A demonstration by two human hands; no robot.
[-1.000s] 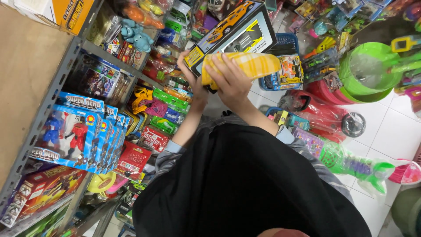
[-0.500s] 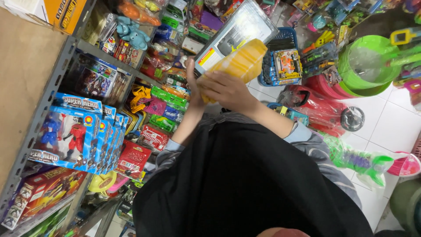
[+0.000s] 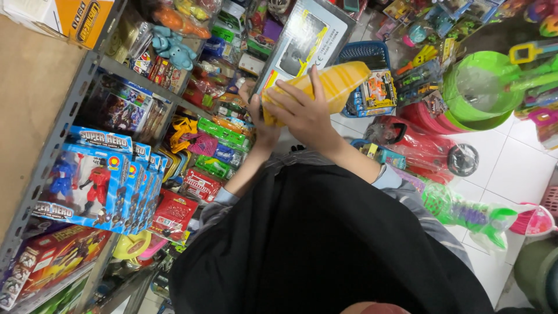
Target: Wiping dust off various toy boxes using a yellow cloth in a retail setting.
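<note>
Wrapping right hand [image 3: 305, 113] round yellow cloth [image 3: 334, 84], grip tight; left hand [image 3: 258, 119] clasps boxed toy [image 3: 305, 40].

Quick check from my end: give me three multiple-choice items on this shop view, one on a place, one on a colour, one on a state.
1. Where do the blue action-figure boxes stand?
A. on the grey shelf at left
B. on the white floor
C. in the green bucket

2. What colour is the cloth under the right hand?
A. red
B. yellow
C. black

3. How is the grey toy box placed?
A. flat on the floor
B. held up, tilted, in both hands
C. shelved upright

Answers: 1 A, they line the grey shelf. 2 B, yellow shows around the fingers. 3 B, the left hand supports it from below while the right presses the cloth on it.
</note>
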